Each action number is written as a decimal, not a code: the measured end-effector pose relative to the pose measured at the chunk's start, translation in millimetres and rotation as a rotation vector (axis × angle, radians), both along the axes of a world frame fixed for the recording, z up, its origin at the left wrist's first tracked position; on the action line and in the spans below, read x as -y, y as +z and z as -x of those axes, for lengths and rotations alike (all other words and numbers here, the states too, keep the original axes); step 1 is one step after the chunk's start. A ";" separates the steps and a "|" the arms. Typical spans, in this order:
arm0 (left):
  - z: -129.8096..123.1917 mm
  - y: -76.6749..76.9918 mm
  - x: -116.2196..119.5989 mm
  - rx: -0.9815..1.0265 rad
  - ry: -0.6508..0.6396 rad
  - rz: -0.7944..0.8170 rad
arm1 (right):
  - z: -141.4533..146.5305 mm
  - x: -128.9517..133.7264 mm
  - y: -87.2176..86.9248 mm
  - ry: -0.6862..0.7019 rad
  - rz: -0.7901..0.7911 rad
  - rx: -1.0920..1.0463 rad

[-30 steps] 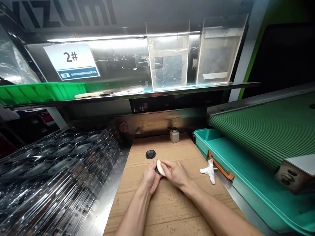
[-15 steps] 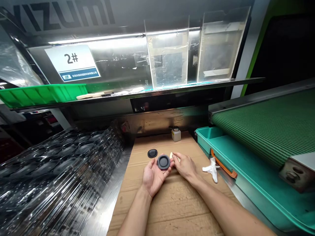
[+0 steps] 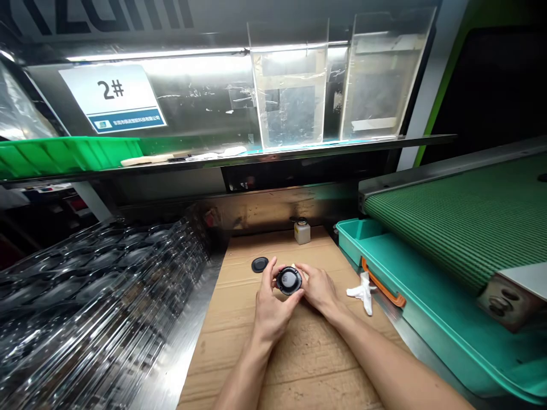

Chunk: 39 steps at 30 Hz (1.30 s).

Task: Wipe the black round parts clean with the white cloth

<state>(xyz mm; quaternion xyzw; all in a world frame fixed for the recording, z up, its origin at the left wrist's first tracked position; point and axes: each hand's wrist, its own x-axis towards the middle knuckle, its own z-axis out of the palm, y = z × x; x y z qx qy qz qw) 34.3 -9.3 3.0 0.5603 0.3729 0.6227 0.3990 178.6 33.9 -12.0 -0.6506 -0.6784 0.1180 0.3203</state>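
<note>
Between the thumb and fingers of my left hand is a round black plastic lid-like part, its shiny, lipped face turned up. My right hand is closed close against the part's right edge. A pale tip of a small cream-coloured piece shows at its fingertips; the rest is hidden. Another black round part lies flat on the cardboard sheet, just beyond my left hand.
A small square bottle stands at the cardboard's far edge. A crumpled white cloth lies on the right, beside a teal bin under a green conveyor belt. Stacked clear trays fill the left. A green basket sits on the shelf.
My left hand has turned the black part over, from its matte grooved face to its shiny face, and now grips it by the rim. My right hand has stayed beside it. The view has shifted slightly.
</note>
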 end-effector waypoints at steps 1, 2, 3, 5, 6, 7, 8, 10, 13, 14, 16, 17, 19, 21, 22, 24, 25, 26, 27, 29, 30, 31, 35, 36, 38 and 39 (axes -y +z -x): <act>-0.3 0.3 0.6 -0.002 0.012 -0.007 | -0.2 -0.2 -0.3 0.001 -0.003 0.000; -0.2 0.6 0.9 -0.002 0.023 -0.010 | -0.4 -0.3 -0.8 0.003 -0.007 0.002; 0.0 0.9 1.1 -0.006 0.033 -0.014 | -0.5 -0.5 -1.3 0.004 -0.013 0.004; 0.5 0.8 0.8 -0.037 0.058 -0.028 | -0.6 -1.0 -2.6 0.000 -0.024 0.007; 0.7 0.2 0.5 -0.071 0.072 -0.038 | -0.6 -1.3 -3.2 0.000 -0.027 0.007; 0.8 -0.5 0.1 -0.118 0.087 -0.052 | -0.5 -1.6 -3.7 -0.001 -0.028 0.008; 0.7 -1.5 -0.3 -0.171 0.105 -0.069 | -0.5 -2.0 -4.0 -0.003 -0.027 0.008; 0.5 -3.2 -1.2 -0.265 0.139 -0.103 | -0.5 -2.7 -4.1 0.003 -0.028 0.007; 0.3 -3.6 -1.3 -0.330 0.173 -0.140 | -0.4 -2.9 -3.3 0.008 -0.029 -0.002; 0.4 -3.0 -0.9 -0.339 0.177 -0.146 | -0.3 -2.6 -3.1 0.007 -0.027 -0.005; 0.8 -1.7 0.4 -0.352 0.180 -0.150 | -0.2 -1.3 -3.1 0.004 -0.022 -0.010; 1.0 -1.2 1.1 -0.358 0.179 -0.149 | -0.2 -0.5 -3.3 0.005 -0.021 -0.012; 1.6 -1.4 1.5 -0.368 0.174 -0.147 | -0.9 0.5 -4.2 0.013 -0.021 -0.017; 2.4 -3.5 -0.5 -0.352 0.160 -0.131 | -2.3 -0.7 -5.7 0.015 -0.022 -0.034; 3.0 -5.2 -2.5 -0.319 0.147 -0.103 | -2.9 -2.4 -6.7 0.014 -0.027 -0.062; 4.7 -9.1 -8.6 -0.204 0.115 0.015 | -2.8 -7.3 -8.5 0.017 -0.055 -0.208; 5.8 -10.8 -12.1 -0.127 0.098 0.110 | -1.5 -9.8 -9.2 0.029 -0.070 -0.332; 7.2 -12.2 -15.5 -0.036 0.072 0.217 | 0.8 -11.5 -9.8 0.054 -0.079 -0.472; 8.7 -13.2 -18.6 0.063 0.031 0.325 | 4.3 -12.1 -10.0 0.092 -0.078 -0.604; 12.4 -13.6 -23.1 0.279 -0.080 0.490 | 14.0 -8.3 -9.5 0.232 -0.020 -0.761; 14.4 -13.2 -24.4 0.382 -0.131 0.541 | 19.4 -4.1 -8.9 0.343 0.045 -0.775; 16.5 -12.6 -25.2 0.471 -0.179 0.584 | 24.5 1.1 -8.2 0.469 0.120 -0.757; 24.5 -10.5 -26.8 0.663 -0.255 0.696 | 31.3 16.4 -5.1 0.664 0.162 -0.553; 25.9 -10.5 -27.2 0.678 -0.258 0.706 | 28.4 16.0 -4.8 0.557 0.085 -0.488; 28.2 -10.9 -28.0 0.673 -0.248 0.706 | 18.3 10.0 -5.0 0.265 -0.046 -0.363; 29.1 -11.1 -28.2 0.666 -0.257 0.716 | 12.3 5.4 -5.5 0.134 -0.078 -0.322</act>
